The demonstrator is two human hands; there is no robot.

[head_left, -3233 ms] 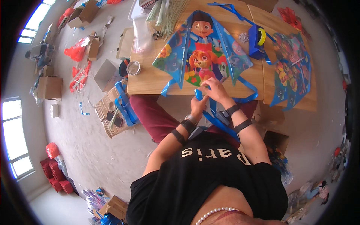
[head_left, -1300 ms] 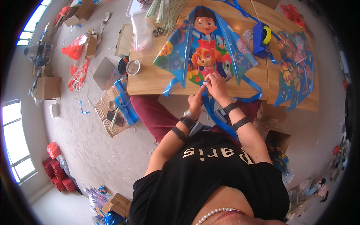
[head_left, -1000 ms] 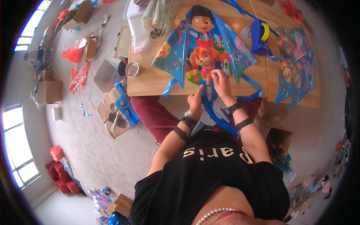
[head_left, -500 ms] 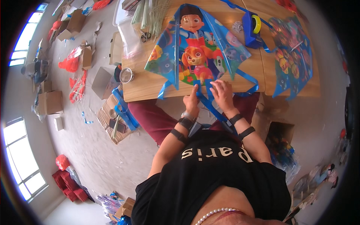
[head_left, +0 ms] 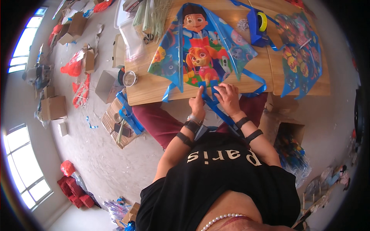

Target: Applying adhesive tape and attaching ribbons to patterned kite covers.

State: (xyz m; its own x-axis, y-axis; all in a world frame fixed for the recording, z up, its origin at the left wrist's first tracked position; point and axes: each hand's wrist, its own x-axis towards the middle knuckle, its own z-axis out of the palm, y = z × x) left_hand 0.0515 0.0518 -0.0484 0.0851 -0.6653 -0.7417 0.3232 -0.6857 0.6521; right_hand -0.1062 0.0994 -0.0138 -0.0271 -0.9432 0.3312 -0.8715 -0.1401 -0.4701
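A blue kite [head_left: 200, 50] printed with cartoon figures lies flat on the wooden table [head_left: 154, 96], its lower edge toward me. Two ends of blue ribbon [head_left: 207, 94] meet that lower edge and hang down over the table's front into my lap. On the left ribbon end, my left hand [head_left: 197, 104] is closed with its thumb pointing up along it. My right hand [head_left: 228, 96] holds the other ribbon end between bent fingers. Both palms are hidden, and the ribbon's lower run passes between my wrists.
A blue tape dispenser [head_left: 257, 29] with yellow-green tape stands right of the kite. Farther right lies another printed kite [head_left: 298, 54]. A clear cup [head_left: 130, 78] stands at the table's left edge, below bundled pale sticks [head_left: 152, 17]. Cardboard boxes [head_left: 54, 107] litter the floor.
Both hands stay at the kite's lower edge. My right fingers have shifted slightly left and down on the ribbon end. The kite has barely moved.
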